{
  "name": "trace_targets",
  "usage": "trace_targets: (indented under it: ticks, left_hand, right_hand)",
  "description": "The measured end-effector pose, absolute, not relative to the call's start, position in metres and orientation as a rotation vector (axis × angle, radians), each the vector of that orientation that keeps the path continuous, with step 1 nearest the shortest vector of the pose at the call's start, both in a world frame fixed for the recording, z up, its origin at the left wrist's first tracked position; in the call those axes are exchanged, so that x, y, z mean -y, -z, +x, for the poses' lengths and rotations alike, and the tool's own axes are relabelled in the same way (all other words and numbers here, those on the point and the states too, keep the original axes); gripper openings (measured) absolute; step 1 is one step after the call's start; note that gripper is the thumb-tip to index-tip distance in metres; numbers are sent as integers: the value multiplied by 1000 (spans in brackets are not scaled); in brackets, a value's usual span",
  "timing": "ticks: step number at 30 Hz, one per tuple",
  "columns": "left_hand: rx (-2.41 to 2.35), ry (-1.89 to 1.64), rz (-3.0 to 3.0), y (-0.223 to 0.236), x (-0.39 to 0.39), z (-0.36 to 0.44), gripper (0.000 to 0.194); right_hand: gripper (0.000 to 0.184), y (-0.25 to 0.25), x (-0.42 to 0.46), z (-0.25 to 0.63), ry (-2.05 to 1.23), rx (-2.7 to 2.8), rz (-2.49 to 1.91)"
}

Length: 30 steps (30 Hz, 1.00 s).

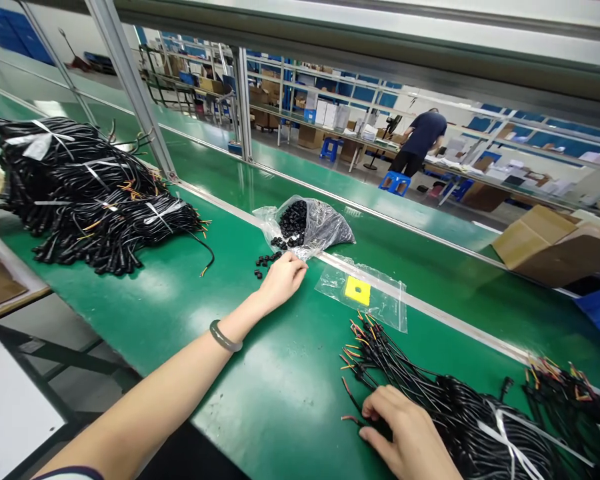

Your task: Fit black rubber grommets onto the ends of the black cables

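Note:
My left hand [283,280] reaches out across the green belt [180,300] to the mouth of a clear plastic bag [310,227] full of small black parts. Its fingers are curled together right beside a few loose black parts [265,261] on the belt; what they pinch is hidden. My right hand [405,437] rests on a bundle of black cables [460,407] with bare coloured wire ends, fingers pressed on one cable near its red tip. A jade-coloured bangle [225,337] is on my left wrist.
A big tied heap of black cables [85,190] lies at the far left. A flat clear bag with a yellow label [363,293] lies beside the metal rail. Cardboard boxes [545,243] stand at the right. Across the aisle a person [420,143] bends over a bench.

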State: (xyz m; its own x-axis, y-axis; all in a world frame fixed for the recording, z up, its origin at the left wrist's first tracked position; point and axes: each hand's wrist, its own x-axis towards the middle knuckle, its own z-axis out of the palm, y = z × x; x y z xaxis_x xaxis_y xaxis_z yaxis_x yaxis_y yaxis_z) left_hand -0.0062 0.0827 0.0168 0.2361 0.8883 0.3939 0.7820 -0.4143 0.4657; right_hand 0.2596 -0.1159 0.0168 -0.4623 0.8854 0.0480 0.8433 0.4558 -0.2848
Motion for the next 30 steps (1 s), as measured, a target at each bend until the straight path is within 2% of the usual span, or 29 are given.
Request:
trace_targets:
  ticks: [4,12,18,24,30]
  left_hand:
    - [-1323,-1040,2069,-9,-76,7,18]
    - [-1146,-852,1775,-6,-73,44,13]
    - [-1138,-806,1976,-2,-89,75,20]
    - [-1170,-765,2346,2,-104,86,10]
    - [-987,-630,2650,5,-107,83,19]
  right_hand:
    - [10,-14,116,259,-353,2477,-1483]
    - [9,-5,112,257,-358,2015,-1422]
    - [12,-1,109,250,-271,2010,-1412]
    - [13,1,110,247,-278,2037,-1462]
    - [12,0,111,246,-345,2052,-1532]
